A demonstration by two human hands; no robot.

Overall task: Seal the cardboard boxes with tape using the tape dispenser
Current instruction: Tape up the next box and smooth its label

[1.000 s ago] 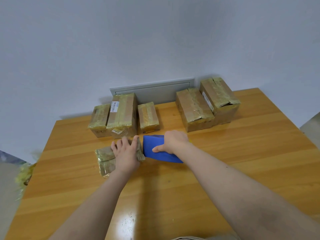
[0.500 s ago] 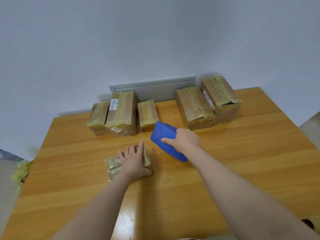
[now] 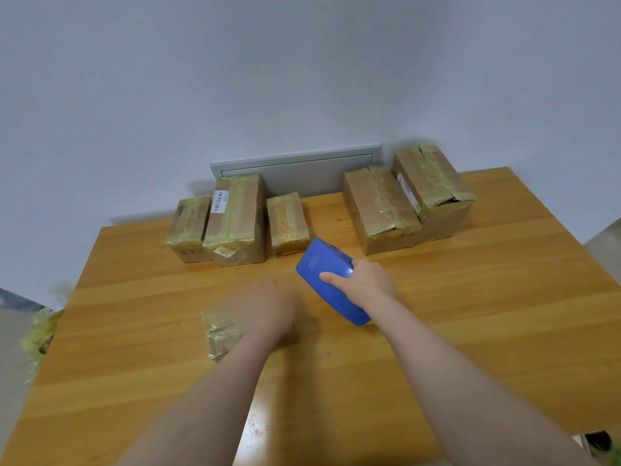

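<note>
A small tape-wrapped cardboard box (image 3: 220,331) lies on the wooden table (image 3: 470,314) in front of me. My left hand (image 3: 268,307) rests on its right part and is blurred by motion, so its fingers are unclear. My right hand (image 3: 366,280) grips the blue tape dispenser (image 3: 322,270), which is tilted, with its far end raised. Its near end is low by the table, just right of the small box.
Three taped boxes (image 3: 235,216) stand in a row at the back left. Two larger ones (image 3: 376,206) stand at the back right against the wall. A grey panel (image 3: 295,169) leans behind them. Crumpled yellowish tape (image 3: 40,331) hangs off the table's left edge.
My right hand has lifted the dispenser off the small box and swung it to the right and tilted it. The small box with my left hand on it has shifted slightly.
</note>
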